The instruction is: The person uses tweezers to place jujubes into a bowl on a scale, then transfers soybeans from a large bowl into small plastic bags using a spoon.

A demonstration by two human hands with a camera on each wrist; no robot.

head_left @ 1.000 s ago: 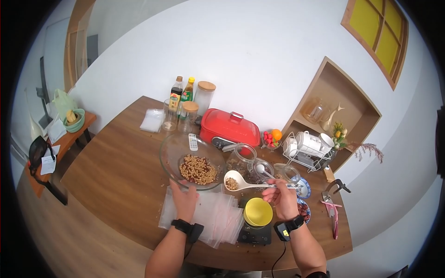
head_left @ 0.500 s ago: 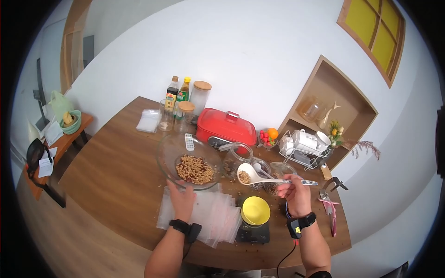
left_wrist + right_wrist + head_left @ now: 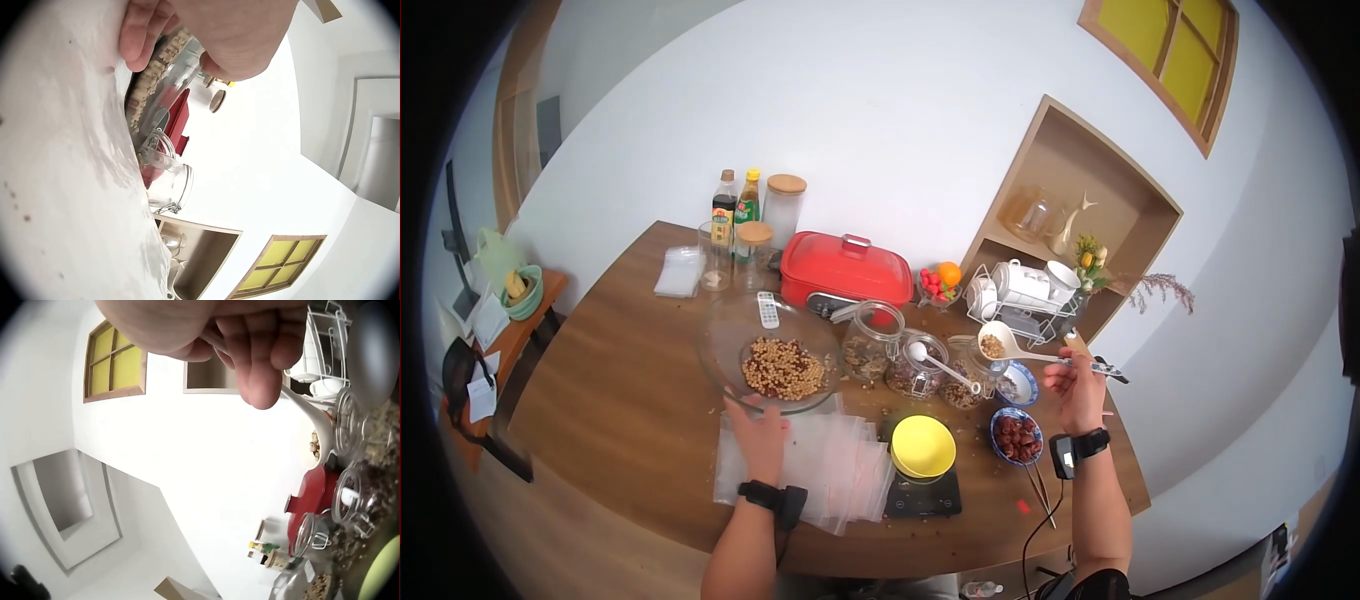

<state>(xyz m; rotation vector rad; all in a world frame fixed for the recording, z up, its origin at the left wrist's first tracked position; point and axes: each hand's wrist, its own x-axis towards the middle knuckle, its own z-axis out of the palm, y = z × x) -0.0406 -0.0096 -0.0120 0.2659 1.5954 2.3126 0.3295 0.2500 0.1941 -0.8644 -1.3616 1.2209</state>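
Note:
My right hand (image 3: 1082, 396) grips the patterned handle of a white ladle (image 3: 1030, 354). Its scoop carries some pale, bean-like pieces and hangs over the right-hand open glass jar (image 3: 965, 388). In the right wrist view the scoop (image 3: 324, 437) shows beyond my curled fingers (image 3: 262, 387). At the near rim of a large glass bowl (image 3: 716, 352), my left hand (image 3: 758, 440) holds on, thumb and fingers on either side of its wall in the left wrist view. Tan and dark red pieces (image 3: 783, 370) lie inside that bowl. A yellow bowl (image 3: 923, 448) sits on a black kitchen scale (image 3: 940, 500).
Clear plastic bags (image 3: 800, 470) lie under my left wrist. Two more open jars stand mid-table, one with a white spoon (image 3: 940, 367). Right of them are a blue-rimmed bowl of dark red pieces (image 3: 1017, 437) and a cup rack (image 3: 1025, 300). A red electric cooker (image 3: 847, 272) stands behind.
My right hand has carried the loaded ladle rightward, from above the yellow bowl to over the right-hand jar. My left hand stays at the glass bowl's rim. The head view has turned right.

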